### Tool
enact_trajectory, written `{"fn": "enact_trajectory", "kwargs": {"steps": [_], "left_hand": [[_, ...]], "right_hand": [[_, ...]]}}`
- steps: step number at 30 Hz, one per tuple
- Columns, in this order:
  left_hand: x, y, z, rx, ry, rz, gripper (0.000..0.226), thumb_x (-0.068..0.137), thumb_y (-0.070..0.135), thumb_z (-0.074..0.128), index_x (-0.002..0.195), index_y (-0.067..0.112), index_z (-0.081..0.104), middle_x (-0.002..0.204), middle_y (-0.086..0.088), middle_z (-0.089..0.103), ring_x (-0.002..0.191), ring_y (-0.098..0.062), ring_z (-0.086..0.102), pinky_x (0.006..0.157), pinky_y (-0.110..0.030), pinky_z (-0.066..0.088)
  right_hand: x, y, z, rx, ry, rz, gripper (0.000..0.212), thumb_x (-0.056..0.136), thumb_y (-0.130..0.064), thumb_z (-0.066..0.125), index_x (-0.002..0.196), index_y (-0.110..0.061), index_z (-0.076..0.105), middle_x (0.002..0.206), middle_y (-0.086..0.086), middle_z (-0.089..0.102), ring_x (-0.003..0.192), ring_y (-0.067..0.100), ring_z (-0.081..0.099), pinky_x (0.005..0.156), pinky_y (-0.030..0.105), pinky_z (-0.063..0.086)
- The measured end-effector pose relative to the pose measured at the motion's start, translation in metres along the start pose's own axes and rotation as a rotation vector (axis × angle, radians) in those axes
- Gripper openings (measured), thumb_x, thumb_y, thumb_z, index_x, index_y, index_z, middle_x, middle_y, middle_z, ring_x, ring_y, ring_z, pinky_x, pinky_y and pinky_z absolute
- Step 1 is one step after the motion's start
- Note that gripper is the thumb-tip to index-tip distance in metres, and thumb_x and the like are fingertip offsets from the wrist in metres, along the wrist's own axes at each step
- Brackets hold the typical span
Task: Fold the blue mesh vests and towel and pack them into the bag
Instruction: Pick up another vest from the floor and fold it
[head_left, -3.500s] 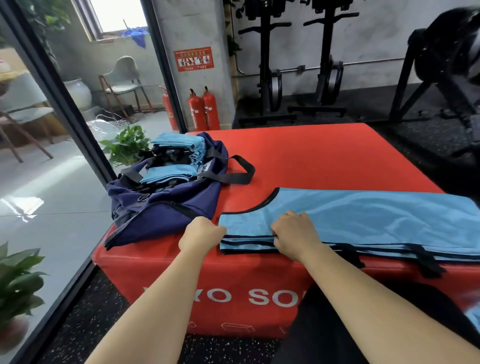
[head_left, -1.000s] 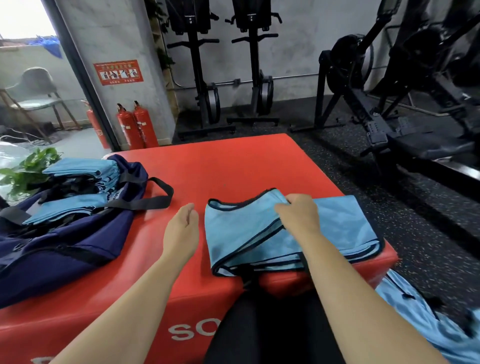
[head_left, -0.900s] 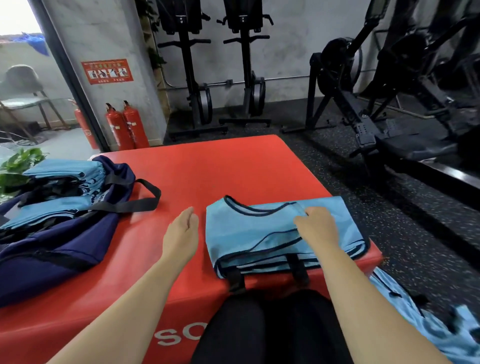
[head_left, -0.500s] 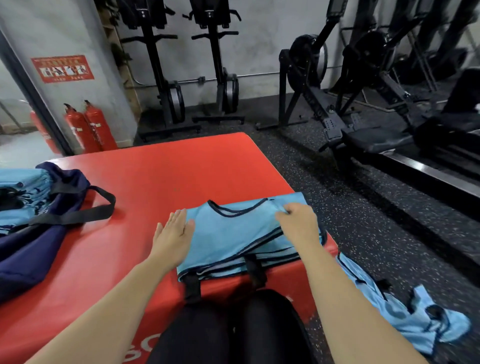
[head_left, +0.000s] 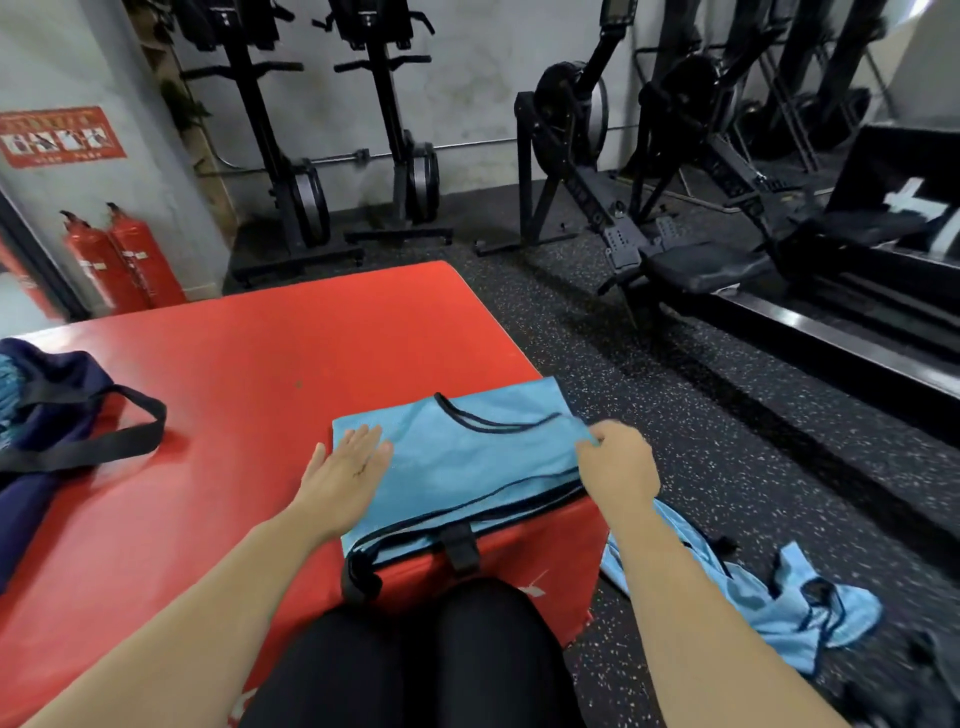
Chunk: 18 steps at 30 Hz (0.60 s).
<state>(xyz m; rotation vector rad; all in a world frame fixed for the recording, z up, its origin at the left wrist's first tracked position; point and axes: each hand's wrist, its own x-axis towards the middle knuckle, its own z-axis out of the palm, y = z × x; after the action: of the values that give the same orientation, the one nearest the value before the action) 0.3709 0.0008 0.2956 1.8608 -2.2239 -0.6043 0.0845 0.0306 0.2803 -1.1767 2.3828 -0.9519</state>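
One folded light blue mesh vest with dark piping (head_left: 467, 457) lies on the near right corner of the red padded platform (head_left: 291, 364), its black straps hanging over the front edge. Two bare hands are on it. The left hand (head_left: 348, 462) lies flat with straight fingers on the vest's left side. The right hand (head_left: 618, 467) has its fingers curled, pinching the vest's right edge. One crumpled heap of light blue mesh cloth (head_left: 779, 608) lies on the speckled floor, right of the platform. One navy fabric bag with black straps (head_left: 47, 415) sits at the platform's left edge, well apart from both hands. Two red fire extinguishers (head_left: 119, 260) stand by the wall
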Motion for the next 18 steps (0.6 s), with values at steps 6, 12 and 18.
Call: {"fn": "enact_trajectory", "kwargs": {"steps": [6,12,18], "left_hand": [[-0.007,-0.010,0.030,0.379,-0.133,0.052,0.073,0.094,0.064,0.003,0.156,0.027,-0.009,0.163,0.000,-0.017,0.148,-0.014,-0.021,0.121,-0.042,-0.012],[-0.009,-0.008,0.037,0.484,-0.071,0.141,0.125,0.043,0.081,-0.045,0.153,0.030,-0.017,0.161,0.002,-0.023,0.145,-0.013,-0.028,0.118,-0.043,-0.019],[-0.004,-0.003,0.043,0.387,-0.004,0.182,0.118,0.055,0.082,-0.038,0.156,0.030,-0.006,0.163,0.004,-0.014,0.147,-0.009,-0.022,0.119,-0.038,-0.017]], "right_hand": [[-0.002,0.005,0.005,-0.015,-0.019,0.038,0.012,0.086,-0.016,0.052,0.075,-0.017,0.055,0.079,0.001,0.058,0.073,0.026,0.051,0.062,0.029,0.039],[-0.005,0.010,0.003,0.011,0.008,0.050,0.014,0.091,-0.017,0.051,0.096,-0.020,0.064,0.088,-0.001,0.058,0.081,0.024,0.052,0.065,0.029,0.038],[-0.005,0.011,0.002,0.097,0.085,0.084,0.020,0.091,-0.018,0.051,0.105,-0.023,0.064,0.089,0.000,0.062,0.082,0.024,0.054,0.068,0.030,0.040]]}}
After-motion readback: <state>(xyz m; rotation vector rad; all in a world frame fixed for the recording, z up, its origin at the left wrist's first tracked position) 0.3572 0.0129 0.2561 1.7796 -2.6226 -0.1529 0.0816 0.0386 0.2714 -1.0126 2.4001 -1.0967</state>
